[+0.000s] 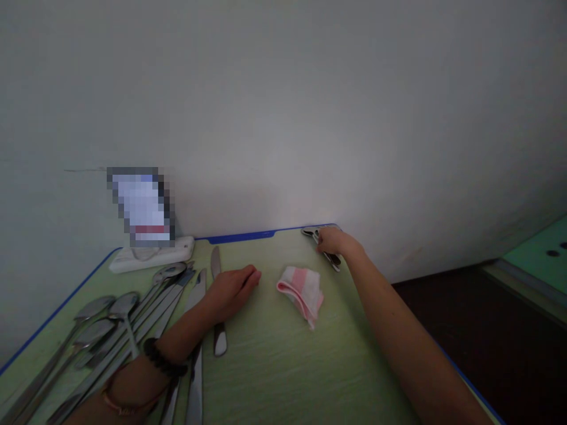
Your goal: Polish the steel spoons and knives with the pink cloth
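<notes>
At the far right corner of the table, my right hand [333, 241] has its fingers closed on a piece of metal cutlery [332, 260], whose kind I cannot make out. More shiny cutlery [309, 231] lies beside these fingers, partly covered. My left hand [234, 292] rests near the middle with its fingers curled and nothing showing in them. It lies across a table knife [220, 342] and hides the knife's middle. Between my hands sits a folded pink and white cloth [302, 290].
Several large spoons [124, 304] and long-handled knives [195, 378] lie at the left of the green table [274, 372], partly under my left forearm. A blurred screen [144, 206] stands on a white base [153, 257] at the back left. The wall [283, 118] borders the table's far edge.
</notes>
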A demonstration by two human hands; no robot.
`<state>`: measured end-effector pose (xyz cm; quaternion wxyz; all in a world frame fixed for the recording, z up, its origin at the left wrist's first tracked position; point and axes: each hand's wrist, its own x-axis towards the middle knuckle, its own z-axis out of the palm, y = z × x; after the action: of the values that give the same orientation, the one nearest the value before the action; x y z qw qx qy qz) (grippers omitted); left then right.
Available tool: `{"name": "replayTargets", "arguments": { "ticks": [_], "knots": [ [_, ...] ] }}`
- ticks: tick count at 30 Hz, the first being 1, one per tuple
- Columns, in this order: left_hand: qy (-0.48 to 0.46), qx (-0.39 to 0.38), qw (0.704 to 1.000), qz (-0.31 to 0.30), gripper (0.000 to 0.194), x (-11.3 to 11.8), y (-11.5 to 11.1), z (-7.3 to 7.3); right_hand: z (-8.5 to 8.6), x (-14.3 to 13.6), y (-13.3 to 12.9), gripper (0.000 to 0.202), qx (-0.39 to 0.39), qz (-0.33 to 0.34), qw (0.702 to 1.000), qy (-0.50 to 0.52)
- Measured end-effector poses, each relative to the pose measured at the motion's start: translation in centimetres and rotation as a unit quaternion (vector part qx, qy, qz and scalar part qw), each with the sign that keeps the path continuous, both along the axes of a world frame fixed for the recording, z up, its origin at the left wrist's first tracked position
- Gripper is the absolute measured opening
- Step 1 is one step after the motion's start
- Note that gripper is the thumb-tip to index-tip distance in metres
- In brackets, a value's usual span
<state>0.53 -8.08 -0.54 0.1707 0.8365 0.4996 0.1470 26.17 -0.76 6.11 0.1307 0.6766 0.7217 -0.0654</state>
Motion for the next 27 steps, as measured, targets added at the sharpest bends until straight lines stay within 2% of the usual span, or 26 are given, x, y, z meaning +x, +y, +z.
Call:
{"name": "replayTargets", "arguments": {
  "ticks": [11,18,27],
  "knots": [
    [0.013,-0.002,1.0,-0.005,0.032,0.03,0.0,-0.04,0.1,-0.13,-0.21,0.034,0.001,-0.017,1.0,0.01],
    [0.014,0.005,1.0,-0.006,0.033,-0.01,0.08,-0.15,0.28,-0.24,-0.27,0.028,-0.007,-0.03,0.999,0.009],
    [0.029,0.02,0.999,-0.004,0.035,-0.05,0.21,-0.4,-0.7,0.26,0.21,0.021,-0.027,-0.071,0.996,0.051]
  ]
}}
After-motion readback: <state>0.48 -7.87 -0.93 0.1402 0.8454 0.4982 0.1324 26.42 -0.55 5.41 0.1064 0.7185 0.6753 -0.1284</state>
